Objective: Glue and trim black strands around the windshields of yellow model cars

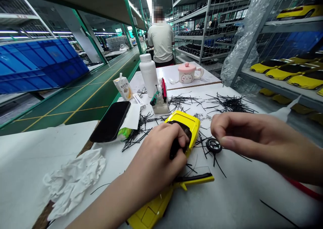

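Observation:
A yellow model car (153,210) lies on the white worktable, with one side door (199,180) swung out. My left hand (161,148) is closed over the car's cabin, its fingers curled on the dark part there; the forearm and hand hide much of the car. To the right of the car, my right hand (247,138) has its thumb and forefinger pressed together. Whatever those fingertips hold, if anything, is too small to make out. Just beside them a small black wheel with a silver rim (214,144) rests on the table among thin black strips (230,102).
A clear holder (160,107) with tools stands behind the car, near a white bottle (148,74) and a pink-lidded mug (187,74). At left lie a black phone (110,122) and crumpled white cloth (75,175). Racks of yellow cars (285,70) stand right; a person (161,42) sits ahead.

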The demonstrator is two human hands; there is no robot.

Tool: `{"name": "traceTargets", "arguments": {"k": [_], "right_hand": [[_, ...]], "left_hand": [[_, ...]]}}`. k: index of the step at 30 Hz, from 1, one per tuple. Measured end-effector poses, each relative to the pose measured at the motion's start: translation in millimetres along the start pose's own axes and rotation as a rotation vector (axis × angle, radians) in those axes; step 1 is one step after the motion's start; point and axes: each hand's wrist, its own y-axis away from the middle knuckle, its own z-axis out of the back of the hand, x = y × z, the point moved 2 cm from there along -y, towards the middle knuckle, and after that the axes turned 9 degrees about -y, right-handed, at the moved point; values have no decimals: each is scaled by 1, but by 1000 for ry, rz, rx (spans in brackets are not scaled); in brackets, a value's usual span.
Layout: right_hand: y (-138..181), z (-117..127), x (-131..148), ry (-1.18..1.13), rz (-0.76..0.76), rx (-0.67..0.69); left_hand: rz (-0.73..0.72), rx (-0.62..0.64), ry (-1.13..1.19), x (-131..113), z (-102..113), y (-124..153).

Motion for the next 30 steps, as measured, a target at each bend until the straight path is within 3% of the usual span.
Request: {"name": "traceTargets", "arguments": {"k": [3,7,10,13,16,19,26,30], "right_hand": [[-2,-1,2,16,1,25],[-2,-1,4,-11,21,6],[-1,1,0,-6,44,3],[1,-3,-13,135,68,91],[1,-14,-29,322,184,154],[-1,-26,-40,413,337,131],[-4,-31,-36,752,667,92],[-5,-28,-34,881,687,123]], "left_hand": [[-46,9,68,-1,-3,0],[-119,20,-34,3,-9,-1],[-82,30,-52,7,-9,-1],[-17,41,-19,7,-7,-2],[-2,24,-13,5,-7,-2],[-5,-2,-16,3,-9,-3],[38,-26,-9,1,-9,-3],[61,-4,27,0,-8,-6]]}}
